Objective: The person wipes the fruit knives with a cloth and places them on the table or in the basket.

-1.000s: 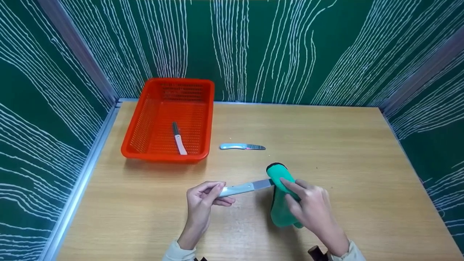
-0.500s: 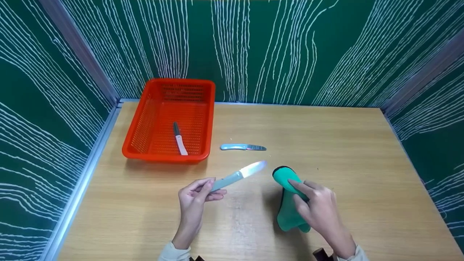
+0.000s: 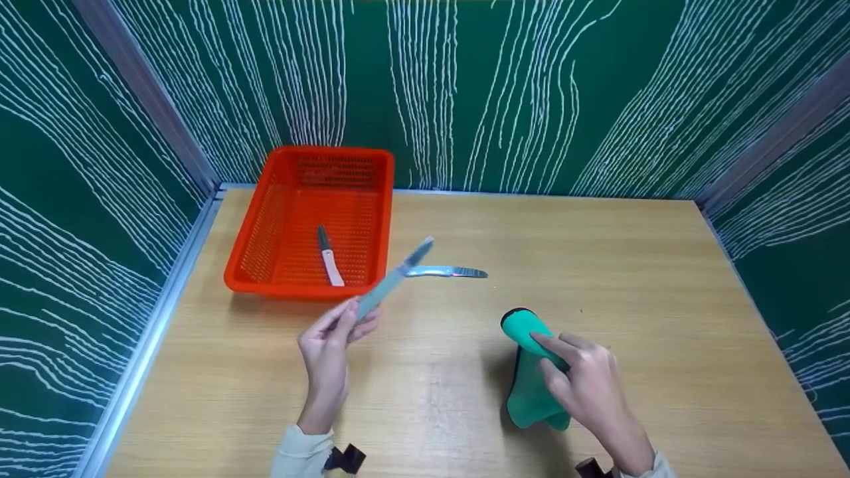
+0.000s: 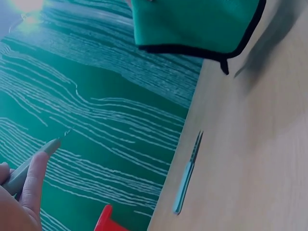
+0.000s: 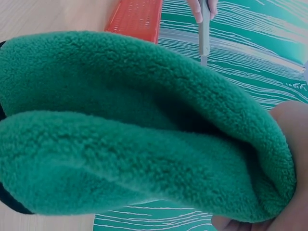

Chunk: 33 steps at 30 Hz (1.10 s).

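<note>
My left hand [image 3: 332, 342] pinches a knife [image 3: 382, 295] by its pale grey-green handle, the blade tilted up and away, near the front right corner of the red basket. From the right wrist view the same knife [image 5: 204, 36] shows beyond the cloth. A folded green fleecy cloth [image 3: 528, 328] with black edging hangs from my right hand [image 3: 588, 378], which grips it above the table; its nap fills the right wrist view. On the wood lies a second knife [image 3: 458, 271] with a light blue handle, partly behind the held one. Inside the basket rests a pink-handled knife [image 3: 330, 262].
The red perforated basket [image 3: 239, 285] stands at the back left of the wooden table [image 3: 631, 265]. Green panels [image 3: 365, 79] with white wavy lines enclose the back and both sides, joined by metal posts [image 3: 143, 86].
The held knife's blade has come out of the cloth, and my left hand has carried it left and away toward the basket. My right hand has shifted slightly right with the cloth.
</note>
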Available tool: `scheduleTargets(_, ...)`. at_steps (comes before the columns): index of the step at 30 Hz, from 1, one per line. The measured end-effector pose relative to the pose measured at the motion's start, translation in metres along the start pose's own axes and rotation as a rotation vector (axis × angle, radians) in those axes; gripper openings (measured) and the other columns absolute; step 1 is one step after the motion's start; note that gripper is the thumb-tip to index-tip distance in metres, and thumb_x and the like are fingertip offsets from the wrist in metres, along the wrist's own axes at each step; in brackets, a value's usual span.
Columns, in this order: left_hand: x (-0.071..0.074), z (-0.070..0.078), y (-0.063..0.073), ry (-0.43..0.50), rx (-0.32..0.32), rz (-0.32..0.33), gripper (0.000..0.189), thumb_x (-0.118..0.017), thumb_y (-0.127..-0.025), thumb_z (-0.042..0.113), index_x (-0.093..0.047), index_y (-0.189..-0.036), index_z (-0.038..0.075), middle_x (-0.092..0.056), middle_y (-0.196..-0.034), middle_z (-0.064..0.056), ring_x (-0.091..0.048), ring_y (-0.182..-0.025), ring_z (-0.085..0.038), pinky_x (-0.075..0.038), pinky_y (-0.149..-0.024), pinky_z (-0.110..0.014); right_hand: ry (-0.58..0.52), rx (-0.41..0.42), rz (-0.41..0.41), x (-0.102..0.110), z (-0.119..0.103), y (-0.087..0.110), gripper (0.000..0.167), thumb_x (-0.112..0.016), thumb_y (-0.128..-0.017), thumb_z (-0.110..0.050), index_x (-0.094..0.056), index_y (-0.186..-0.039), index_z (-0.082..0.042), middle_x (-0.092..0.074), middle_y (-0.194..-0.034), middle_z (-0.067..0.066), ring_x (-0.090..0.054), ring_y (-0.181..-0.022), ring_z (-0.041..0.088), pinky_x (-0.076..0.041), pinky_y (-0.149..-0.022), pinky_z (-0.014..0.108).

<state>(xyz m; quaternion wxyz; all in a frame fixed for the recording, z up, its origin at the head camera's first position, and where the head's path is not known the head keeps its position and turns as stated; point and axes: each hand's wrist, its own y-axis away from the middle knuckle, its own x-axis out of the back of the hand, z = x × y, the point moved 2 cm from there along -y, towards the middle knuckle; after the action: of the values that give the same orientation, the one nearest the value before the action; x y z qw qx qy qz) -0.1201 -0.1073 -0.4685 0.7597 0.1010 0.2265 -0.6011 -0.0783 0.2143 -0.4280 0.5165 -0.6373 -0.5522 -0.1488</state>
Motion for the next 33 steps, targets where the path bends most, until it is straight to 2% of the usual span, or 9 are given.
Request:
scheduleTargets(7, 0.014, 0.009, -0.027, 0.041, -0.049, 0.079, 0.035, -0.063, -0.09, 0.003, -0.056, -0.116, -0.018, -0.065, -0.106, -0.027, -0.066, -0.09, -0.039, -0.055, -0.079, -0.043, -0.023, 0.005, 0.007, 0.0, 0.002, 0.001, 0.041, -0.06, -0.065, 0.011, -0.076, -0.098, -0.009, -0.023, -0.056, -0.017, -0.018, -0.043, -0.004, -0.018, -0.036, 0.017)
scheduleTargets(12, 0.025, 0.014, -0.047, -0.02, -0.048, 0.131, 0.033, -0.066, -0.089, 0.012, -0.063, -0.116, -0.006, -0.066, -0.106, -0.025, -0.061, -0.1, -0.044, -0.054, -0.083, -0.04, -0.02, -0.035, -0.023, 0.001, 0.005, 0.002, 0.04, -0.06, -0.067, 0.011, -0.076, -0.098, -0.009, -0.024, -0.055, -0.016, -0.02, -0.041, -0.002, -0.021, -0.035, 0.018)
scheduleTargets(18, 0.033, 0.014, -0.071, -0.153, -0.037, 0.168, 0.035, -0.068, -0.088, 0.021, -0.066, -0.118, 0.004, -0.067, -0.112, -0.017, -0.062, -0.104, -0.036, -0.054, -0.085, -0.034, -0.014, -0.06, -0.048, 0.001, 0.008, 0.002, 0.037, -0.061, -0.069, 0.009, -0.075, -0.099, -0.007, -0.025, -0.054, -0.013, -0.023, -0.04, 0.001, -0.023, -0.035, 0.019)
scheduleTargets(25, 0.042, 0.009, -0.093, -0.266, 0.053, 0.187, 0.041, -0.062, -0.092, 0.024, -0.058, -0.129, 0.008, -0.059, -0.127, -0.009, -0.06, -0.112, -0.025, -0.05, -0.093, -0.032, 0.003, -0.069, -0.051, 0.001, 0.01, 0.002, 0.039, -0.063, -0.069, 0.009, -0.075, -0.1, -0.01, -0.024, -0.054, -0.014, -0.021, -0.04, -0.001, -0.022, -0.035, 0.019)
scheduleTargets(29, 0.045, 0.009, -0.105, -0.334, 0.04, 0.206, 0.038, -0.06, -0.093, 0.017, -0.057, -0.129, 0.006, -0.058, -0.13, -0.008, -0.06, -0.112, -0.022, -0.05, -0.091, -0.027, 0.006, -0.058, -0.042, 0.001, 0.011, 0.002, 0.039, -0.063, -0.069, 0.01, -0.076, -0.1, -0.01, -0.024, -0.054, -0.015, -0.02, -0.041, -0.001, -0.021, -0.035, 0.018)
scheduleTargets(31, 0.047, 0.009, -0.113, -0.394, 0.015, 0.221, 0.035, -0.059, -0.093, 0.012, -0.058, -0.127, 0.004, -0.058, -0.129, -0.009, -0.06, -0.11, -0.022, -0.051, -0.09, -0.025, 0.0, -0.056, -0.043, 0.001, 0.012, 0.002, 0.039, -0.062, -0.069, 0.01, -0.076, -0.1, -0.01, -0.024, -0.055, -0.015, -0.02, -0.041, -0.002, -0.021, -0.035, 0.018)
scheduleTargets(33, 0.05, 0.008, -0.12, -0.497, 0.003, 0.236, 0.032, -0.06, -0.093, 0.011, -0.06, -0.125, 0.004, -0.059, -0.128, -0.009, -0.06, -0.109, -0.021, -0.05, -0.09, -0.024, -0.006, -0.059, -0.047, 0.001, 0.013, 0.003, 0.039, -0.062, -0.069, 0.01, -0.076, -0.1, -0.01, -0.024, -0.055, -0.015, -0.02, -0.041, -0.001, -0.021, -0.035, 0.018)
